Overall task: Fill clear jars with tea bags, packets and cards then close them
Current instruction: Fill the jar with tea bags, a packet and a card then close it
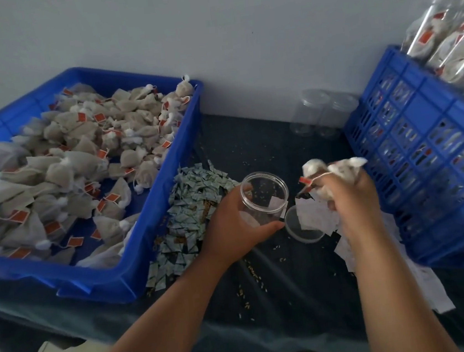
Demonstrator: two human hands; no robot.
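Clear jar (pixel 265 198) was held over the worktop (pixel 281 286) by the left hand (pixel 239 227), fingers curled round its lower wall, just right of the packets (pixel 195 197) and near the lid (pixel 303 228) lying flat. The right hand (pixel 351 197) clenched a bunch of tea bags (pixel 337 168), a tag dangling, just beside the rim. To load well, the mouth should be kept steady under the bunch, with strings tucked in so nothing snags the rim. The jar leaned, its long axis running from the base in the palm up to the open mouth, which faced up and toward the right hand; a pale slip inside was possibly a card, though blur hid it.
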